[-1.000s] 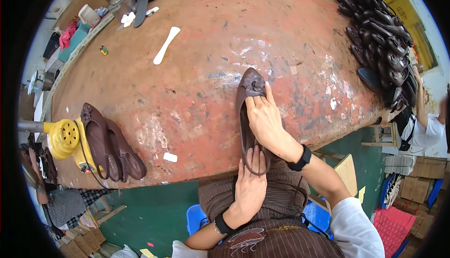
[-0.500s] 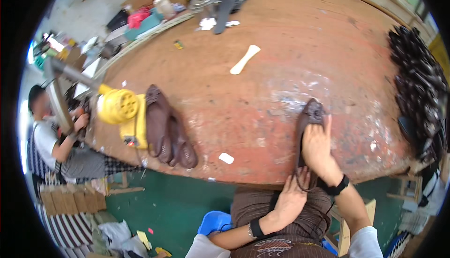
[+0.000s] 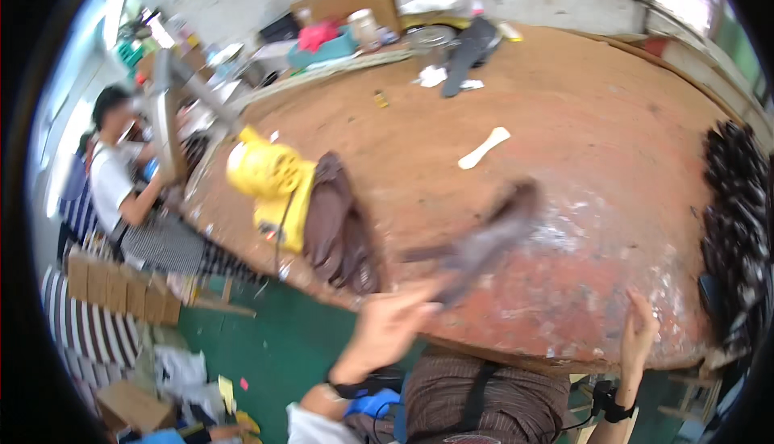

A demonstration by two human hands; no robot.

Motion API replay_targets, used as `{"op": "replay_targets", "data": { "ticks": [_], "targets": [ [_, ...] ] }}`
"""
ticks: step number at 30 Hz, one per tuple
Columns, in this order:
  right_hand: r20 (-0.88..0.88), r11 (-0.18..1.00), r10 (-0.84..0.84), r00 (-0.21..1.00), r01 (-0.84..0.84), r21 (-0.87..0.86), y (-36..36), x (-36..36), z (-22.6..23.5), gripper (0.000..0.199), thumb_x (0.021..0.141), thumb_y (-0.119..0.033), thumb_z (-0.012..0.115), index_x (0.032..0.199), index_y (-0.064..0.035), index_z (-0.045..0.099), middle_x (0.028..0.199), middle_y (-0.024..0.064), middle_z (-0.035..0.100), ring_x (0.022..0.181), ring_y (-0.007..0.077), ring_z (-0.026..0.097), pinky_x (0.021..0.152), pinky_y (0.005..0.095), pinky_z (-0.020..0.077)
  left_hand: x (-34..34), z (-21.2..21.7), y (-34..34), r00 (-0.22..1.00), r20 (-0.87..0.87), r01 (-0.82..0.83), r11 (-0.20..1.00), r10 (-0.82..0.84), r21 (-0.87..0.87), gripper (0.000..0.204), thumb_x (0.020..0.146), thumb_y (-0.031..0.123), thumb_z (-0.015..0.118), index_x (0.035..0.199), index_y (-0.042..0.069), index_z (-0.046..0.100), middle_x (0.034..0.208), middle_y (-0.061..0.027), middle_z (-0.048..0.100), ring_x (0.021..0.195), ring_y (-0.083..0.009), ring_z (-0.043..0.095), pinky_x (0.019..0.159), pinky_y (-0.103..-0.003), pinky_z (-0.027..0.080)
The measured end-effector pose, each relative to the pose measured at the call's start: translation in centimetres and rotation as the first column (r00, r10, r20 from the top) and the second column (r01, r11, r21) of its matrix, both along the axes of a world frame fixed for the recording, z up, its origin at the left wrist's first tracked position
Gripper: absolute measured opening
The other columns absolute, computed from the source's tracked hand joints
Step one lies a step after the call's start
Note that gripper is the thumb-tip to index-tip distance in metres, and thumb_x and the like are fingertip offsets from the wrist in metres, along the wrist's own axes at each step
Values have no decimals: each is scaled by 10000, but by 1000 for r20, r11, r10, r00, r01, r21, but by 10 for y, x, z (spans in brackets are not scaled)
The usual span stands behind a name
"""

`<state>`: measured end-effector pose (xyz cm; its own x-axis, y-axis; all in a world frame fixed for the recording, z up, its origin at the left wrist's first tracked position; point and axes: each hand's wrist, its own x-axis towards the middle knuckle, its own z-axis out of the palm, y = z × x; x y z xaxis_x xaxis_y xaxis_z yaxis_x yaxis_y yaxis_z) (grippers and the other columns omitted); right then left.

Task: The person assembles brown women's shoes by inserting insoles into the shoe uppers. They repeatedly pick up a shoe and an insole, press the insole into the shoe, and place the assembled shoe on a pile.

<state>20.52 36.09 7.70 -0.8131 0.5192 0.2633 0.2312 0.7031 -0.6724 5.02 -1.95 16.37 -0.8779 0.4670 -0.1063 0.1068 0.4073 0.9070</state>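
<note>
My left hand (image 3: pixel 395 319) is closed on the heel end of a dark brown flat shoe (image 3: pixel 504 230). The shoe is lifted over the worktable (image 3: pixel 564 299), its toe pointing away to the right, and motion smears it. Off to the right, near the table's front edge, my right hand (image 3: pixel 639 327) has its fingers stretched out and holds nothing. More brown shoes (image 3: pixel 339 226) lie at the left beside a yellow machine (image 3: pixel 270 170) with a round vented housing. A pale, bone-shaped strip (image 3: pixel 484 148) rests on the tabletop beyond the lifted shoe.
A heap of shiny dark brown pieces (image 3: pixel 735 226) covers the right end of the table. At the back stand a metal bowl (image 3: pixel 431 38) and a dark sole-shaped piece (image 3: pixel 468 57). A co-worker (image 3: pixel 121 162) sits at the left by a grey arm.
The shoe has left the table, now in my left hand instead of under both. My right hand has come out of it and moved right. The whole view has shifted.
</note>
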Motion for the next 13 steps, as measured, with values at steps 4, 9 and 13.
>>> {"op": "replay_targets", "data": {
  "ticks": [4,9,13],
  "targets": [
    [46,921,-49,998,27,388,-5,12,-35,225,788,-20,582,971,-63,706,924,153,671,904,361,618,839,492,459,-29,20,-59,721,-685,-302,937,103,-177,343,962,190,596,1189,-48,693,1209,-209,692,1170,-357,628,1047,-434,449],
    [-14,961,97,995,-90,262,-29,12,-18,355,836,-48,595,1183,-90,656,1095,117,694,1116,319,625,1069,599,386,-48,-47,-80,571,-789,-702,633,229,-325,382,953,284,626,1161,-29,697,1067,-232,710,1016,-399,657,906,-449,509],
    [-345,947,256,903,-306,-97,-45,62,103,482,909,-46,571,1380,-139,541,1264,174,648,1266,291,575,1152,601,302,-20,-54,16,571,-817,-623,691,80,-367,338,917,293,613,1119,53,739,1066,-219,719,979,-424,668,856,-477,523]
  ]
}}
